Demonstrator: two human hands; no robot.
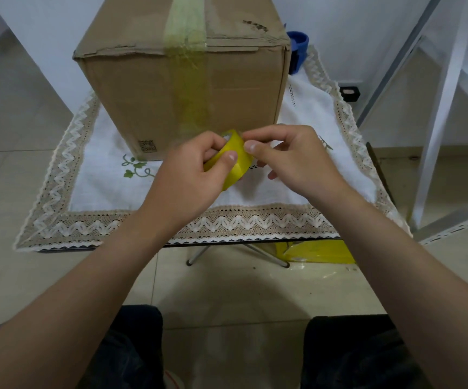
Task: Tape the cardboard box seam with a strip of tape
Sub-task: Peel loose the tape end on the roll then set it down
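Observation:
A tall cardboard box (148, 88) stands on a small table covered by a white cloth (306, 119) with lace edging. Yellowish tape (189, 66) runs along the box's top seam and down its front face. In front of the box, my left hand (190, 175) grips a yellow tape roll (237, 162) from the left and below. My right hand (289, 161) pinches at the roll's outer surface with thumb and forefinger. No free strip of tape shows between the hands.
A blue object (298, 49) sits behind the box's right side. A small black item (349, 92) lies on the floor beyond the table. White metal framing (435, 130) rises at the right. A yellow bag (320, 252) lies under the table. My knees are below.

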